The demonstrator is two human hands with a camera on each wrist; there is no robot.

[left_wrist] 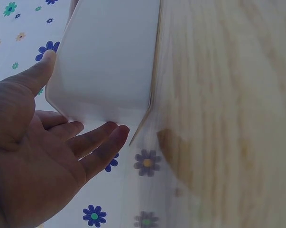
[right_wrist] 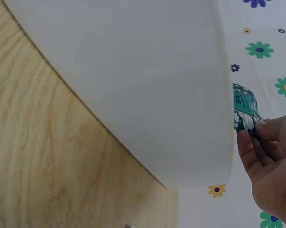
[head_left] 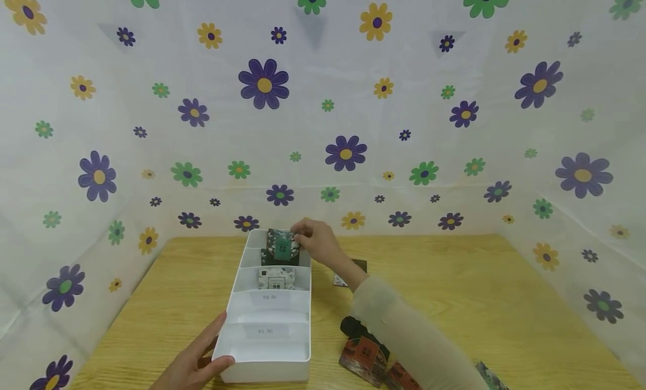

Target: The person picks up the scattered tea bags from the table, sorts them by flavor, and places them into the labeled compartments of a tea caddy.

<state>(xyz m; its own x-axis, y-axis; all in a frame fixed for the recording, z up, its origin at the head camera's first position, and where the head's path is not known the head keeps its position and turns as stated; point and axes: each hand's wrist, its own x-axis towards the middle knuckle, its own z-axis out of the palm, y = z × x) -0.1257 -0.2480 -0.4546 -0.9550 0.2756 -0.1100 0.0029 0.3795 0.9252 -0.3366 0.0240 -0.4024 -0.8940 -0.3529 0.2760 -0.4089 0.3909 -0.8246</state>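
Note:
A long white divided box (head_left: 266, 372) stands on the table with its short end toward me. My left hand (head_left: 194, 361) rests against the near left corner; in the left wrist view its extended fingers (left_wrist: 97, 147) touch the white wall. At the far end, my right hand (head_left: 321, 245) pinches the edge of a dark patterned sachet (head_left: 282, 247) with a green label, held upright above the back compartments. The right wrist view shows this sachet (right_wrist: 245, 108) between thumb and fingers, partly hidden by the box wall. A pale patterned sachet (head_left: 276, 278) stands in the middle compartment.
Right of the box lie an orange-labelled sachet (head_left: 364, 359), a reddish one (head_left: 402, 377), a dark object (head_left: 353, 326) and a greenish packet (head_left: 489, 375). Another packet (head_left: 343, 280) is partly behind my right wrist. A flowered sheet (head_left: 323, 126) encloses the wooden table (head_left: 454, 300).

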